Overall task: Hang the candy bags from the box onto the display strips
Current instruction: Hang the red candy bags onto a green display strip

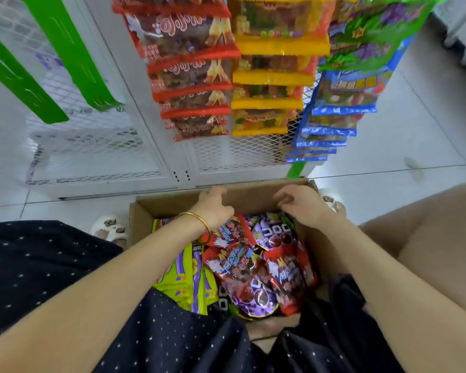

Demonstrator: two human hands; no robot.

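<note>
An open cardboard box (172,204) stands on the floor in front of me. It holds red candy bags (288,275), purple candy bags (276,232) and yellow-green candy bags (184,275). My left hand (215,208), with a gold bangle on the wrist, hovers over the far end of the box just above a tilted red bag (232,232); its fingers are loosely curled and no bag shows in them. My right hand (304,205) has its fingers curled at the top edge of a purple bag. Whether it pinches that bag is hidden.
Display strips on a white mesh rack (97,154) carry rows of red bags (191,76), yellow bags (269,76) and blue bags (342,103). Two green strips (73,52) at the left hang bare. White tiled floor (388,146) lies to the right; my knees flank the box.
</note>
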